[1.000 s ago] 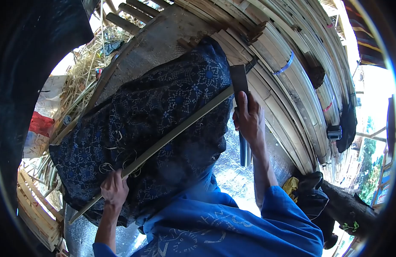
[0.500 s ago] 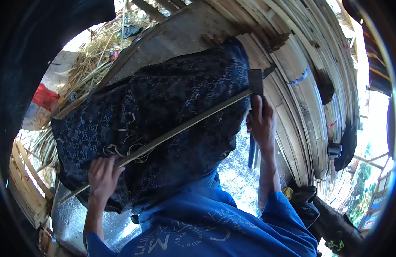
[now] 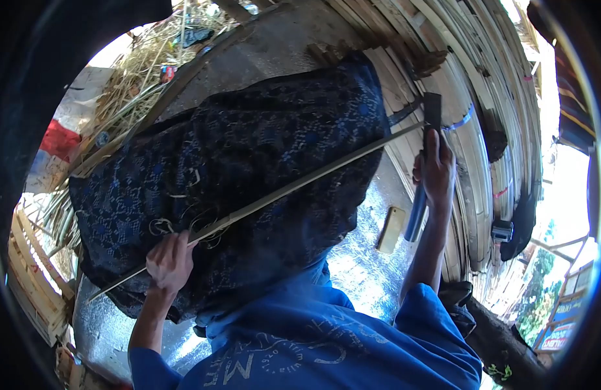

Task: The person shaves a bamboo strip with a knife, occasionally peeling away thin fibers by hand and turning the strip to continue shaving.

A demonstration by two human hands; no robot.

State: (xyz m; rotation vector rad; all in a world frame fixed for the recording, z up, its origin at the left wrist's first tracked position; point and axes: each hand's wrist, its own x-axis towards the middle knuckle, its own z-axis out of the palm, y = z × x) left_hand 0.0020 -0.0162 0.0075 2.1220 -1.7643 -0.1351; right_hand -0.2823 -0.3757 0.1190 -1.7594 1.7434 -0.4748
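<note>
One strip (image 3: pixel 313 177): long, narrow and pale, lying aslant over the cloth (image 3: pixel 268 130), its lower end past the left hand (image 3: pixel 170 260), its upper end at the knife (image 3: pixel 432 109); whether strip and blade touch, I cannot tell.
Left hand: fingers curled tightly around the strip near its lower end, knuckles up.
Right hand (image 3: pixel 437 170): fingers wrapped around the knife's handle, beyond the cloth's right edge.
Knife: broad dark blade pointing away from the person, handle reaching back below the hand.
Cloth: dark, patterned in blue and white, spread beneath the strip, in front of the blue shirt (image 3: pixel 378 348).
Shavings (image 3: pixel 167 223): thin pale curls on the cloth, near the left hand.
Phone (image 3: pixel 391 229): gold-coloured, lying on the shiny sheet (image 3: pixel 372 266), just left of the knife's handle.
Slats (image 3: pixel 469 159): long, stacked beyond the right hand, a blue band (image 3: pixel 461 119) around some.
Straw (image 3: pixel 138 81): heaped at the upper left.
</note>
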